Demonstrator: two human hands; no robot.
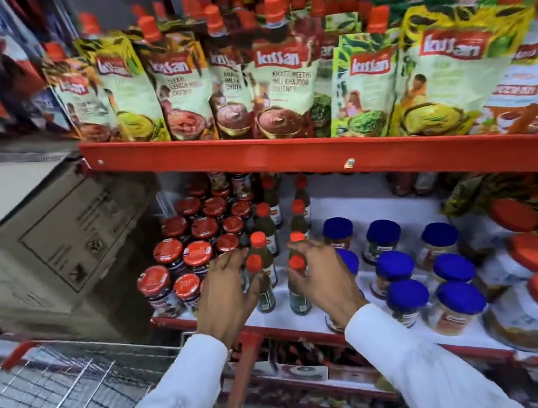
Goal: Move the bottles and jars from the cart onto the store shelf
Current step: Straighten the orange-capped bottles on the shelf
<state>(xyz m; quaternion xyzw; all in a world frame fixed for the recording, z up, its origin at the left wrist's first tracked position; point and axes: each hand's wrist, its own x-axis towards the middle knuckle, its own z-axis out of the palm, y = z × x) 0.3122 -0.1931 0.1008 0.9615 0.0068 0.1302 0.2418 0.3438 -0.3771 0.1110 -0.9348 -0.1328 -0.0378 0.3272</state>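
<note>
Now two small dark bottles with orange caps stand at the front of the white shelf, one under each of my hands. My left hand has its fingers curled around the left bottle, and my right hand pinches the right bottle near its cap. Behind them more of the same bottles stand in two rows. Just left sit red-lidded jars, packed close; just right stand blue-lidded jars. Above, a red shelf edge carries upright sauce pouches. Below left is the wire cart, with a cardboard box beyond it.
</note>
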